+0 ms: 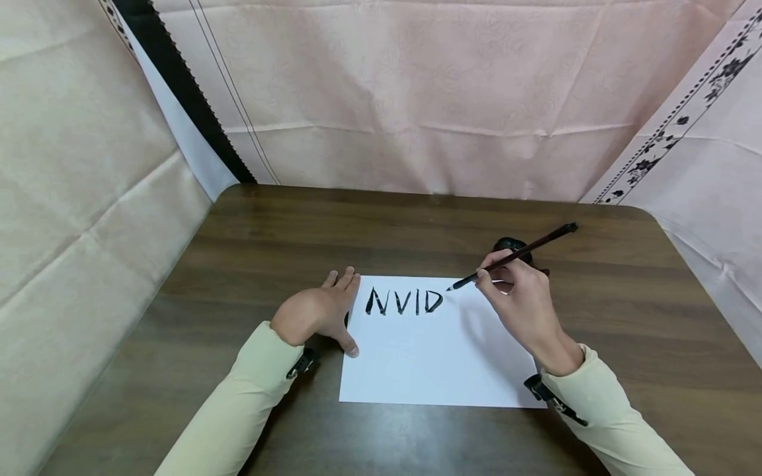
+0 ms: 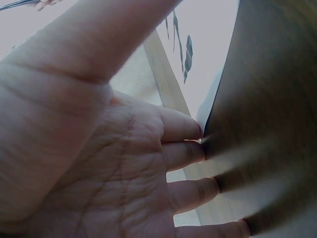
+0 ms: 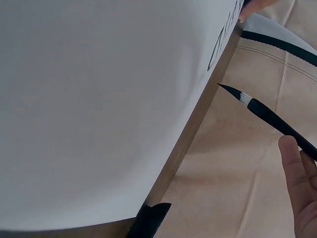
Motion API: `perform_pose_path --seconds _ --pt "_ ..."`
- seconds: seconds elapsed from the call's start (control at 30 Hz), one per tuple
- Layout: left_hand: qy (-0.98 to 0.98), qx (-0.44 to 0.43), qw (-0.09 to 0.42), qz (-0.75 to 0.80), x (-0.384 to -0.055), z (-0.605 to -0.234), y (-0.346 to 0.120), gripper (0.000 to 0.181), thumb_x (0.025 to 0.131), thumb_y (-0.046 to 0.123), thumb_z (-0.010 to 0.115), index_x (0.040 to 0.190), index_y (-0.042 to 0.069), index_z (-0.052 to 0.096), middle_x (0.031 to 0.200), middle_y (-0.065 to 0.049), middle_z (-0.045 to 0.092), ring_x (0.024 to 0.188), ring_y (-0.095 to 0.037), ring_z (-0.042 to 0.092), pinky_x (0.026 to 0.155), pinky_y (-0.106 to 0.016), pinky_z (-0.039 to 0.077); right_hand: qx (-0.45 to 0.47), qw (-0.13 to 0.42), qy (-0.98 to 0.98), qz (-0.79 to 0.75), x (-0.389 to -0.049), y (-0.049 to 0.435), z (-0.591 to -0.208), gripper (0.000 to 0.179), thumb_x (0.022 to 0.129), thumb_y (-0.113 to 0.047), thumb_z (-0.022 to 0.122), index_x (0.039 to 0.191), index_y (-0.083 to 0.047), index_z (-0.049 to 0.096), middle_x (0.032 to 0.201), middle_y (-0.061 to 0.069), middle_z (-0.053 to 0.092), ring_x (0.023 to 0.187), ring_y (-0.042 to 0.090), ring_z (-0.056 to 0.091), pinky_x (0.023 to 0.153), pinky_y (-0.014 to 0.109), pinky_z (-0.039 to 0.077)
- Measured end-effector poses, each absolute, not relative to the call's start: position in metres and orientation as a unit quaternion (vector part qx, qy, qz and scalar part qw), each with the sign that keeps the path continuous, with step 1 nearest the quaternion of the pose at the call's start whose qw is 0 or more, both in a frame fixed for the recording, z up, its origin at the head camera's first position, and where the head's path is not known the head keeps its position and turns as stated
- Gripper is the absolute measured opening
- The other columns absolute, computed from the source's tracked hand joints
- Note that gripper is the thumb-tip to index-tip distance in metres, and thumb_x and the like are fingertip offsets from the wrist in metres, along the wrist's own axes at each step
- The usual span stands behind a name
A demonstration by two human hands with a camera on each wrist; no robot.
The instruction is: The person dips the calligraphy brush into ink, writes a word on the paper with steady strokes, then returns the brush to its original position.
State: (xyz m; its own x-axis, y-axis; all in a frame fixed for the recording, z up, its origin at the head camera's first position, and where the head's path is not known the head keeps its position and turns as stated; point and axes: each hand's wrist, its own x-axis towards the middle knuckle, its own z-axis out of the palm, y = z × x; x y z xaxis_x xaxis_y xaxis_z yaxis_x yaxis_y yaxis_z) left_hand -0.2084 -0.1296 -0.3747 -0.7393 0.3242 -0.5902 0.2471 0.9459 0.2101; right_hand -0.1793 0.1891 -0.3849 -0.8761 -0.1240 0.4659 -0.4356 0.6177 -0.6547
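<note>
A white sheet of paper lies on the table with the black brushed letters "NVID" along its upper left part. My left hand rests at the sheet's left edge, thumb on the paper and fingers spread straight. In the left wrist view, the fingertips press down along the paper's edge and the wood. My right hand pinches a dark ink brush between thumb and fingers, held at a slant. Its black-tipped, pale-based bristles point just right of the "D", over the paper.
Partly hidden behind my right hand, a rounded black object sits by the paper's upper right corner. The brown wooden table has rounded far corners. Pale cloth with dark trim hangs behind it and at both sides.
</note>
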Motion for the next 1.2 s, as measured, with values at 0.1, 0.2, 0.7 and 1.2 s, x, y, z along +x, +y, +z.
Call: perform_pose_path --seconds 0.1,0.2,0.7,1.2 --pt "0.931 0.153 0.326 0.058 -0.2081 -0.3741 -0.1295 0.139 0.078 0.049 0.094 0.17 0.003 0.0 0.177 -0.014 -0.011 0.163 -0.04 -0.006 0.124 -0.06 0.027 0.166 0.191 -0.878 0.406 -0.1794 0.1881 -0.3863 0.009 0.097 0.005 0.067 0.104 -0.001 0.067 0.099 0.009 0.072 0.088 0.022 0.077 0.076 0.007 0.053" --pt "0.931 0.153 0.326 0.058 -0.2078 -0.374 -0.1298 0.139 0.078 0.049 0.094 0.17 0.003 0.0 0.177 -0.014 -0.011 0.163 -0.04 -0.006 0.125 -0.059 0.027 0.172 0.193 -0.878 0.402 -0.1794 0.187 -0.3874 0.009 0.097 0.005 0.066 0.103 -0.002 0.068 0.1 0.009 0.072 0.088 0.022 0.077 0.077 0.008 0.054" --pt "0.93 0.154 0.33 0.057 -0.2081 -0.3734 -0.1297 0.138 0.079 0.049 0.093 0.17 0.004 -0.002 0.177 -0.014 -0.013 0.163 -0.039 -0.008 0.125 -0.058 0.027 0.186 0.209 -0.875 0.395 -0.1797 0.1839 -0.3917 0.013 0.095 0.007 0.068 0.102 -0.003 0.069 0.098 0.007 0.073 0.086 0.018 0.075 0.078 0.01 0.055" --pt "0.93 0.156 0.329 0.053 -0.2086 -0.3743 -0.1292 0.139 0.079 0.05 0.093 0.17 0.004 -0.001 0.177 -0.015 -0.012 0.162 -0.04 -0.007 0.125 -0.058 0.027 0.187 0.21 -0.875 0.394 -0.1793 0.1821 -0.3933 0.015 0.093 0.01 0.069 0.1 -0.003 0.069 0.096 0.007 0.072 0.086 0.019 0.076 0.079 0.006 0.052"
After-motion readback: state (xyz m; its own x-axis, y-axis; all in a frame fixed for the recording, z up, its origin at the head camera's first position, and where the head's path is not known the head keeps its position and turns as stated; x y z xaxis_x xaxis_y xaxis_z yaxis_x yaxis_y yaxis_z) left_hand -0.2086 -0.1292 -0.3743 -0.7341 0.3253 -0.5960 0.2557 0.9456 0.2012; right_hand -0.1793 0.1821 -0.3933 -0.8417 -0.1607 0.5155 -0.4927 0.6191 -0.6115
